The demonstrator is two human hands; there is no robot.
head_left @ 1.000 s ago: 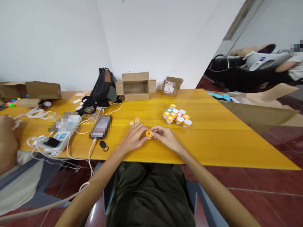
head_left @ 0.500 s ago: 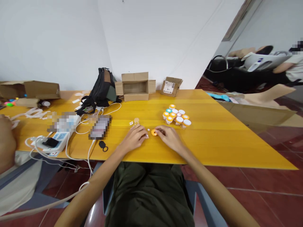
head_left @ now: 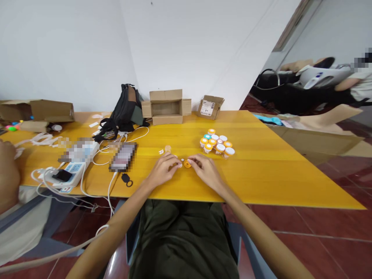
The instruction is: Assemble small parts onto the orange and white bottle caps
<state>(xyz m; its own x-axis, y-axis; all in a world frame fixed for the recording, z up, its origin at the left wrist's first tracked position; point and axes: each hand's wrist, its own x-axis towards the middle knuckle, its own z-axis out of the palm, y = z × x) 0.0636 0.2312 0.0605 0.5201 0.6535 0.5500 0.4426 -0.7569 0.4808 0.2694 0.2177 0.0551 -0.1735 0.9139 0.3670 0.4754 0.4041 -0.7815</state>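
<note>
A small orange lid [head_left: 187, 164] lies on the yellow table [head_left: 261, 162], pinched at its right side by the fingertips of my right hand [head_left: 205, 170]. My left hand [head_left: 162, 170] rests on the table just left of it, fingers curled, the tips touching something small that I cannot make out. A tiny white disc [head_left: 182, 159] lies between the two hands. Behind my right hand stands a cluster of several small jars [head_left: 216, 142] with orange, white and teal lids. A small tan piece [head_left: 167, 148] sits behind my left hand.
A phone [head_left: 123, 156], power strip [head_left: 68, 174] and white cables lie at left. A black backpack [head_left: 123, 110] and open cardboard boxes [head_left: 167, 106] stand at the back. Another person's arm [head_left: 8, 174] is at the far left edge. Another person sits at the far right.
The orange lid went from being held between both hands to lying on the table. The left hand let go of it and the right fingers stay on it. A small white disc appeared beside it.
</note>
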